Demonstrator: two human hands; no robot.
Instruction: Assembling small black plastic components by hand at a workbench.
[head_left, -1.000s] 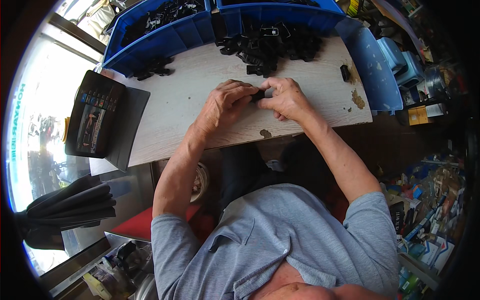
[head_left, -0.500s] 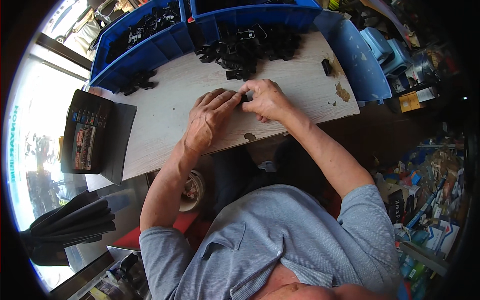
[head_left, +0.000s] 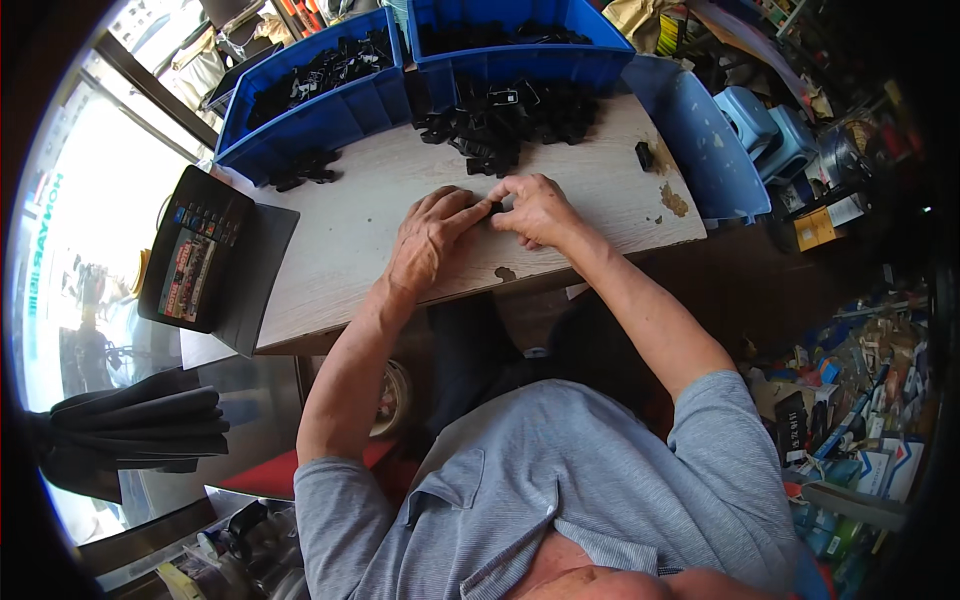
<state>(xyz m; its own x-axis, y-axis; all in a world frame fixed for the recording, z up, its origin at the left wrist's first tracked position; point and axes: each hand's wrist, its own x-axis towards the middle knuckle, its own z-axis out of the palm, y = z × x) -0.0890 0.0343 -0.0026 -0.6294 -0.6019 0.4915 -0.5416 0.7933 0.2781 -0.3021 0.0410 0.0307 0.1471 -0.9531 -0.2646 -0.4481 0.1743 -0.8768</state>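
Note:
Over the near middle of the table, my two hands meet at a small black plastic part point(head_left: 497, 208), mostly covered by fingers. My left hand point(head_left: 430, 238) lies low with its fingers together, their tips pressing the part's left side. From the right, my right hand point(head_left: 540, 212) pinches the same part between thumb and index finger, its other fingers curled under. Just beyond the hands sits a heap of black plastic parts point(head_left: 510, 125). A smaller cluster of black parts point(head_left: 304, 170) lies at the left, and one lone black part point(head_left: 644, 155) rests near the right edge.
Two blue bins point(head_left: 312, 112) point(head_left: 520, 66) with black parts line the far side of the pale wooden table point(head_left: 350, 260). A tablet in a dark case point(head_left: 195, 255) leans at the left edge. Light blue stools point(head_left: 785, 140) stand at the right; clutter point(head_left: 850, 400) covers the floor there.
The whole view has shifted and tilted slightly, so the table and bins sit a little differently. Both hands stay together at the small black part, with only slight finger movement.

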